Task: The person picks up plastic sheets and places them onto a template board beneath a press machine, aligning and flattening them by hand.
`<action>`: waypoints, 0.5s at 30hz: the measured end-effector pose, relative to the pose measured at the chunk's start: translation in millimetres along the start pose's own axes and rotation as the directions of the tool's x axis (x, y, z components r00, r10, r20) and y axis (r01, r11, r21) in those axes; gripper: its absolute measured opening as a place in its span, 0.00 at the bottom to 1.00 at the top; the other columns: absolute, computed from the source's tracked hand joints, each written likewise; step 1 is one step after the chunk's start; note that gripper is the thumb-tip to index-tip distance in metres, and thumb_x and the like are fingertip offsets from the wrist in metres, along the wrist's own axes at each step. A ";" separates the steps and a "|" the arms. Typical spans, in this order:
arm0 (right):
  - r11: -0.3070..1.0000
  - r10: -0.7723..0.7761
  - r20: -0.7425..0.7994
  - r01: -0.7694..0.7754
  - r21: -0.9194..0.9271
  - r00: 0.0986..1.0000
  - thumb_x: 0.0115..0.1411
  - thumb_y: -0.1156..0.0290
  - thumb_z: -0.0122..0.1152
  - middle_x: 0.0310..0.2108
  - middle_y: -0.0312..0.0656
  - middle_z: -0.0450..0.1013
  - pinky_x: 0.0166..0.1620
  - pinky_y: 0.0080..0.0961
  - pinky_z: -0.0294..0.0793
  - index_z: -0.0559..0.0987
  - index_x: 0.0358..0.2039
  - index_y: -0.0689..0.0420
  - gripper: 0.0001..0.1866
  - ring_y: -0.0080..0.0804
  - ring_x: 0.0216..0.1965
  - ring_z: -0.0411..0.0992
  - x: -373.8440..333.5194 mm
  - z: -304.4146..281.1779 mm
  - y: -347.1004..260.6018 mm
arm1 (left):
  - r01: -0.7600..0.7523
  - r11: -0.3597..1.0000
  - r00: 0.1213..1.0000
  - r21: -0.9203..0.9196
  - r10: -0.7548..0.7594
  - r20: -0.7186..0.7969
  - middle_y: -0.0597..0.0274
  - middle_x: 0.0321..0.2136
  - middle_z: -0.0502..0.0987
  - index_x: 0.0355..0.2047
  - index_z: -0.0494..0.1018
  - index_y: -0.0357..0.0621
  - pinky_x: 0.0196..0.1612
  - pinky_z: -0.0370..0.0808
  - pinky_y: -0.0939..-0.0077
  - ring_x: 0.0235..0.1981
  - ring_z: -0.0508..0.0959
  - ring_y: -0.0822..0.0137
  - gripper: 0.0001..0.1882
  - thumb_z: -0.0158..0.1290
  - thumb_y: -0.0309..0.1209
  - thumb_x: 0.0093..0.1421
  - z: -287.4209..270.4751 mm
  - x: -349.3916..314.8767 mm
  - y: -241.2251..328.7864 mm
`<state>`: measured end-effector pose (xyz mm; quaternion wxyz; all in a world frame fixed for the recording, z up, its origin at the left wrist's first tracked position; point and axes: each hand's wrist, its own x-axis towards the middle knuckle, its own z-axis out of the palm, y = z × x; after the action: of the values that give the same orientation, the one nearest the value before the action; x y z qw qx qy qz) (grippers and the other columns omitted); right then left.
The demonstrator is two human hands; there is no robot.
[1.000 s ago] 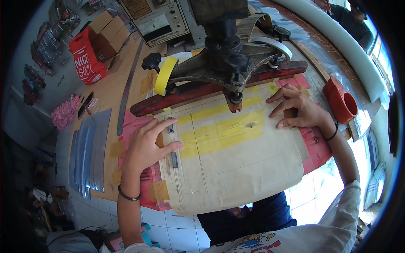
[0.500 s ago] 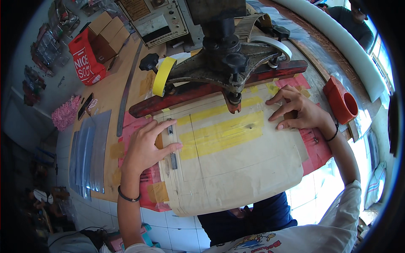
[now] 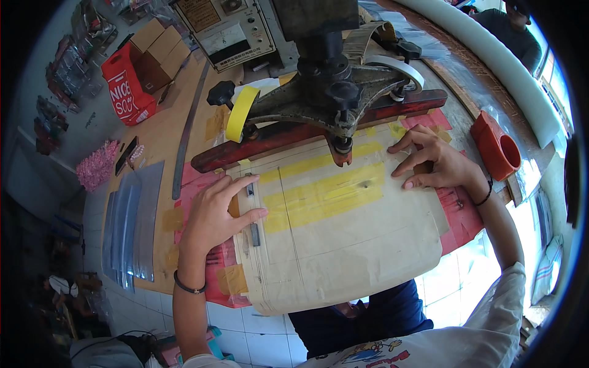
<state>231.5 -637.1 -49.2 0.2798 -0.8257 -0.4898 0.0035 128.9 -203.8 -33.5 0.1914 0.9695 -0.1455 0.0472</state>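
Observation:
Both hands rest on a large cream sheet (image 3: pixel 356 245) marked with pencil lines and strips of yellow tape (image 3: pixel 325 196). My left hand (image 3: pixel 219 208) lies at its left edge, thumb and forefinger spread beside small dark metal pieces (image 3: pixel 256 234). On the sheet's right edge, my right hand (image 3: pixel 432 159) presses with fingers apart. Neither hand holds anything that I can see. Just beyond the sheet, a dark red bar (image 3: pixel 264 149) hangs under the black metal head (image 3: pixel 331 92) of a press. A roll of yellow tape (image 3: pixel 243 114) and a white roll (image 3: pixel 399 69) hang on its arms.
Red sheeting (image 3: pixel 460 214) shows under the cream one. An orange-red tube-shaped holder (image 3: pixel 498 147) stands at the right. Leftward lie clear plastic sheets (image 3: pixel 132 227), a metal strip (image 3: pixel 189 129), a phone (image 3: pixel 126 154), a pink bundle (image 3: pixel 97 165) and a red bag (image 3: pixel 127 86). A person (image 3: pixel 509 37) is at far right.
Almost nothing differs. Both hands keep their places on the sheet, and the view has shifted very slightly.

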 end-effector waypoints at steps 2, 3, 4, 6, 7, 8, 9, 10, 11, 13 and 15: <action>1.000 0.003 0.005 -0.003 -0.005 1.000 0.51 0.57 0.78 0.52 0.42 0.76 0.61 0.40 0.64 0.89 0.40 0.47 0.16 0.41 0.54 0.67 0.3 0.4 0.1 | 0.006 1.000 1.000 0.009 -0.006 0.012 0.48 0.41 0.79 0.57 0.76 0.47 0.49 0.76 0.61 0.43 0.80 0.48 0.34 0.71 0.44 0.50 -0.5 0.3 1.0; 1.000 0.007 0.006 -0.007 0.004 1.000 0.51 0.57 0.78 0.52 0.42 0.76 0.60 0.40 0.64 0.90 0.40 0.47 0.16 0.41 0.54 0.67 -0.1 0.3 -0.3 | 0.005 1.000 1.000 0.008 -0.005 0.010 0.48 0.41 0.79 0.57 0.76 0.47 0.49 0.76 0.61 0.43 0.80 0.48 0.34 0.71 0.44 0.50 -0.3 0.5 1.2; 1.000 0.012 0.006 -0.012 0.013 1.000 0.51 0.57 0.78 0.52 0.42 0.76 0.60 0.40 0.64 0.90 0.39 0.47 0.16 0.41 0.55 0.67 -0.4 0.0 -0.4 | 0.009 1.000 1.000 0.006 -0.009 0.015 0.48 0.40 0.79 0.57 0.76 0.47 0.49 0.76 0.61 0.43 0.80 0.48 0.34 0.71 0.44 0.50 0.0 0.9 1.4; 0.999 0.033 0.015 -0.033 0.022 0.999 0.50 0.56 0.78 0.53 0.42 0.76 0.62 0.40 0.63 0.90 0.40 0.47 0.17 0.41 0.56 0.67 -0.6 -1.4 -1.8 | 0.013 1.000 1.000 0.005 -0.013 0.020 0.48 0.40 0.79 0.57 0.76 0.47 0.49 0.76 0.61 0.43 0.80 0.48 0.34 0.71 0.44 0.50 0.0 0.9 1.5; 0.998 0.054 0.024 -0.055 0.032 0.998 0.49 0.56 0.79 0.54 0.42 0.75 0.64 0.41 0.61 0.90 0.40 0.47 0.18 0.41 0.57 0.68 -0.6 -1.5 -2.3 | 0.006 1.000 1.000 0.006 -0.006 0.013 0.48 0.40 0.79 0.57 0.76 0.47 0.49 0.76 0.61 0.43 0.80 0.48 0.35 0.71 0.44 0.50 0.0 0.6 1.3; 0.998 0.053 0.024 -0.054 0.033 0.998 0.49 0.56 0.79 0.54 0.42 0.75 0.64 0.41 0.61 0.90 0.40 0.47 0.18 0.41 0.57 0.68 -0.5 -1.4 -2.1 | -0.001 1.000 1.000 0.006 0.001 0.006 0.48 0.40 0.79 0.57 0.76 0.47 0.49 0.76 0.61 0.43 0.80 0.48 0.35 0.71 0.44 0.50 0.0 0.4 1.2; 0.998 0.054 0.022 -0.054 0.032 0.998 0.49 0.56 0.79 0.54 0.42 0.75 0.64 0.41 0.61 0.90 0.40 0.47 0.18 0.41 0.56 0.68 -0.3 -1.2 -1.3 | 0.000 1.000 1.000 0.006 0.000 0.008 0.48 0.40 0.79 0.57 0.76 0.47 0.49 0.76 0.61 0.43 0.80 0.48 0.35 0.71 0.44 0.50 0.5 0.5 0.8; 0.998 0.054 0.021 -0.055 0.031 0.998 0.49 0.56 0.79 0.54 0.42 0.75 0.63 0.40 0.62 0.90 0.40 0.48 0.18 0.41 0.56 0.68 0.0 -0.7 -0.6 | -0.008 1.000 1.000 -0.002 0.008 0.001 0.48 0.40 0.79 0.57 0.76 0.47 0.49 0.76 0.61 0.43 0.80 0.47 0.35 0.71 0.44 0.50 1.1 0.6 0.3; 0.998 0.054 0.022 -0.055 0.033 0.998 0.49 0.56 0.79 0.54 0.42 0.75 0.63 0.40 0.62 0.90 0.40 0.48 0.18 0.41 0.56 0.68 0.0 -0.2 -0.2 | -0.015 1.000 1.000 -0.009 0.015 -0.007 0.47 0.40 0.79 0.57 0.76 0.47 0.49 0.76 0.61 0.43 0.80 0.47 0.34 0.71 0.44 0.49 1.8 0.7 -0.4; 0.998 0.050 0.023 -0.051 0.028 0.998 0.48 0.55 0.79 0.54 0.42 0.75 0.62 0.38 0.62 0.90 0.39 0.48 0.18 0.40 0.56 0.68 3.0 1.1 -0.3 | -0.010 1.000 1.000 0.012 0.010 -0.008 0.47 0.40 0.79 0.57 0.76 0.48 0.50 0.76 0.60 0.44 0.80 0.47 0.34 0.71 0.45 0.50 0.9 -1.9 -2.6; 0.998 0.064 0.033 -0.065 0.024 0.997 0.49 0.56 0.79 0.53 0.42 0.76 0.63 0.42 0.61 0.90 0.39 0.48 0.18 0.41 0.56 0.68 4.6 -1.5 -5.9 | 0.009 0.999 1.000 0.036 -0.008 -0.014 0.47 0.40 0.79 0.57 0.76 0.50 0.51 0.76 0.59 0.45 0.80 0.46 0.34 0.70 0.46 0.50 1.2 -4.7 -5.3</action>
<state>229.6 -631.9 -43.9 0.2821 -0.8373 -0.4673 0.0321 126.1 -198.4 -37.2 0.1749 0.9731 -0.1392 0.0556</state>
